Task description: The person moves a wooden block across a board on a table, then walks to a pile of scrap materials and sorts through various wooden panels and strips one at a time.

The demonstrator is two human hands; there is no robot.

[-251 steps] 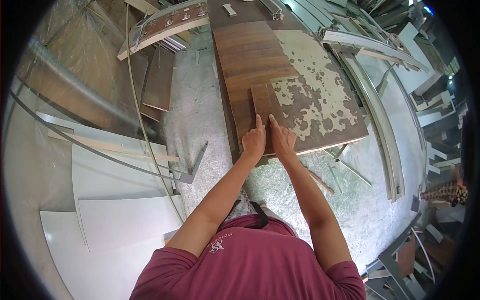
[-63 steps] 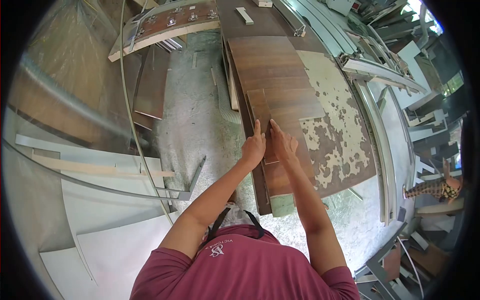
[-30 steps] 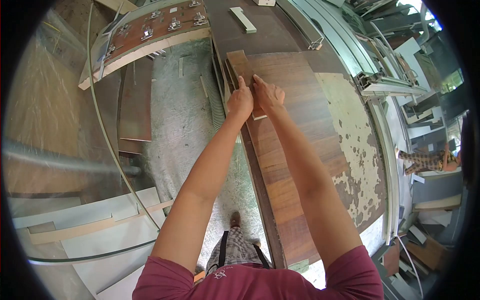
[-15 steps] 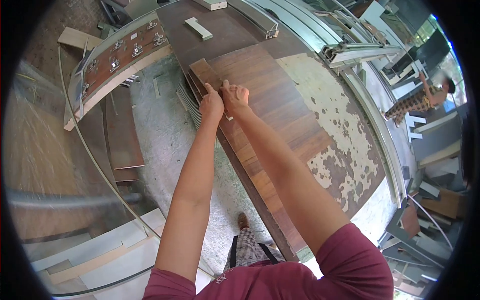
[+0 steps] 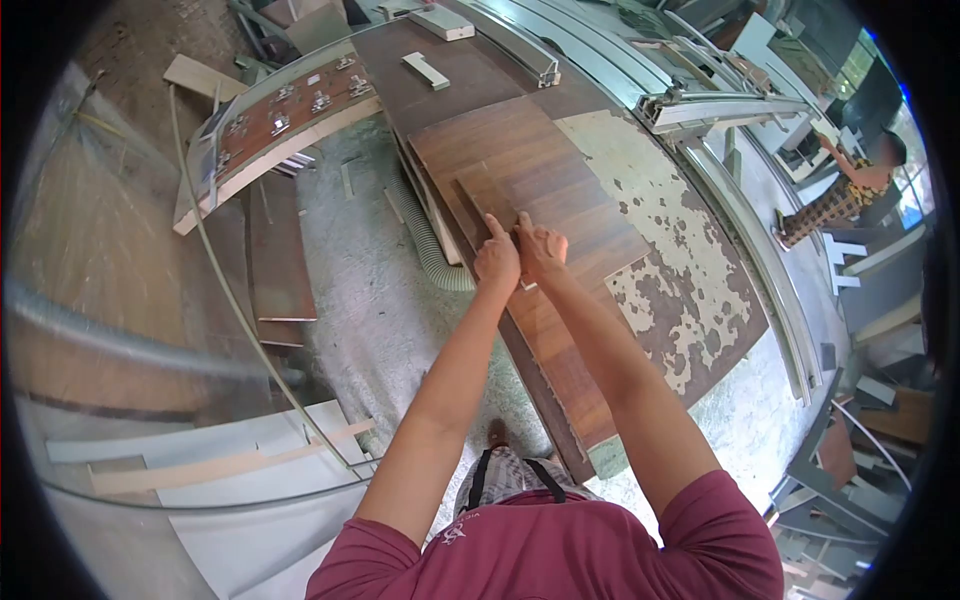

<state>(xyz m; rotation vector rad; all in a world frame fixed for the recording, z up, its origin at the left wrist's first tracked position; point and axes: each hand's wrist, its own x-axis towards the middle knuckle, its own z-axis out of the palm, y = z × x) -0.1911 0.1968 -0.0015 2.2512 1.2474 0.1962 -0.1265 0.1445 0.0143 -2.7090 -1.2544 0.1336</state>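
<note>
A wood-grain panel [image 5: 575,190] lies flat on the worktable [image 5: 400,95]. Along its left edge rests a narrow brown wooden strip [image 5: 482,190], seen beyond my fingers. My left hand [image 5: 498,260] is closed on the strip's near left part, its index finger stretched forward along it. Close beside it, my right hand [image 5: 542,248] also grips the strip, with its index finger extended and the other fingers bent. A small pale edge [image 5: 528,285] shows just below the hands. My palms hide the strip's near end.
A short pale batten [image 5: 426,71] and a metal rail [image 5: 510,45] lie farther up the table. Beneath its left side curls a ribbed hose [image 5: 435,262]. At left is a board with metal hinges [image 5: 320,102]. Another person [image 5: 845,190] stands at the far right.
Both hands have drawn back toward my body along the panel's left edge, and the strip has come with them. More of the panel's far end now shows. The camera view has shifted slightly.
</note>
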